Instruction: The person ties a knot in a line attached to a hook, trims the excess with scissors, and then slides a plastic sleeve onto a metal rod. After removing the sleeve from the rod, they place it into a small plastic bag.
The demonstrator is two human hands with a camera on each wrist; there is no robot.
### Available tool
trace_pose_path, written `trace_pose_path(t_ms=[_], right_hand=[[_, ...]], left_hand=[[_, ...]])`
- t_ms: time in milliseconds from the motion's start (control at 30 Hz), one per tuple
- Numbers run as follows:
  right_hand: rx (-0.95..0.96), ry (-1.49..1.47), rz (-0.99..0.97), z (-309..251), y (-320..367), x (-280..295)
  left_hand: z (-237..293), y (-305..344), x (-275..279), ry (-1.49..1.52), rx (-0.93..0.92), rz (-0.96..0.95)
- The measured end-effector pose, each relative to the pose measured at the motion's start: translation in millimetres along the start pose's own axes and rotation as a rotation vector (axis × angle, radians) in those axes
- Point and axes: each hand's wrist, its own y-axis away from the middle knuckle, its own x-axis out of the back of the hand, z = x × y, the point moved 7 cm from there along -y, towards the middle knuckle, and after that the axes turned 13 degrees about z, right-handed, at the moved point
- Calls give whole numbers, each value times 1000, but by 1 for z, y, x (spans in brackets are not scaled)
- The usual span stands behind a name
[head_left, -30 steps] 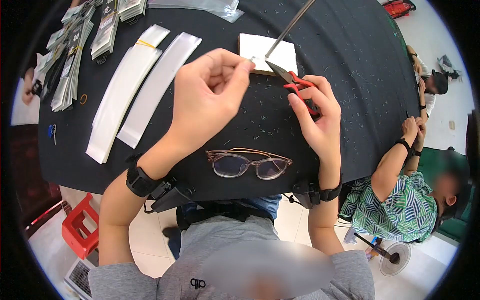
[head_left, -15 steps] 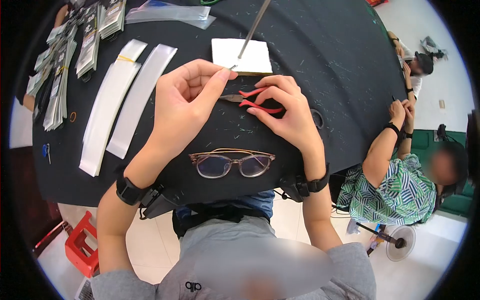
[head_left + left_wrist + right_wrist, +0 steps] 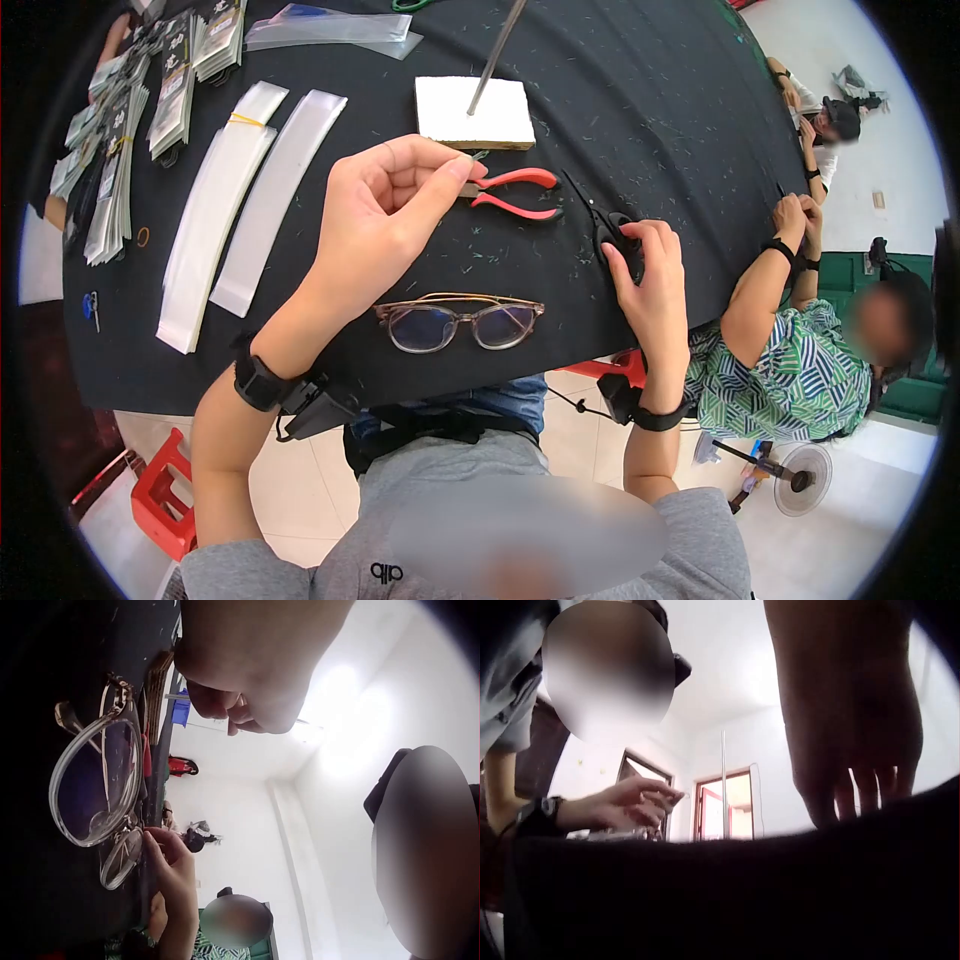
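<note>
My left hand [image 3: 385,215] pinches a tiny thin dark-green piece [image 3: 480,156] between thumb and index finger, in front of a white foam block [image 3: 475,108]. A metal rod [image 3: 495,58] stands up from the block. Just beyond those fingertips, red-handled pliers [image 3: 518,180] lie on the black cloth, their tips hidden behind the hand. My right hand [image 3: 652,285] has thumb and fingers curled at the handles of black scissors [image 3: 608,228], whose blades point away to the left. In the right wrist view, the fingers of that hand [image 3: 855,772] reach downward, their tips hidden.
Eyeglasses [image 3: 460,325] lie near the front edge between my arms. Clear plastic sleeves [image 3: 225,220] and bundled packets [image 3: 120,170] lie at the left. Small green clippings scatter over the cloth [image 3: 580,300]. Another person [image 3: 790,380] sits at the right.
The right hand has let go of the pliers, leaving them on the cloth, and moved right to the scissors. My left hand has drawn back from the foam block, still pinching the green piece.
</note>
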Motion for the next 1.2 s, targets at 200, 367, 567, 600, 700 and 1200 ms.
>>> trace_pose_path(t_ms=[200,367,567,600,700,1200], right_hand=[[22,104,33,4,1,-6],[-225,-56,137,20,-6,-2],[-66,-375,173,-15,-35,-11],[-123,-345,129,-18,-37,-15],[-102,-247,70,-36,-45,-22],[-16,-373,183,-61,-55,-36]], left_hand=[[-7,1,-2,0,48,-48],[-7,4,-4,43,31,-41],[-6,3,-5,-12,38,-58],[-6,3,-5,5,23,-51],[-4,2,-3,9,-2,-37],[-1,-1,2,-1,-19,17]])
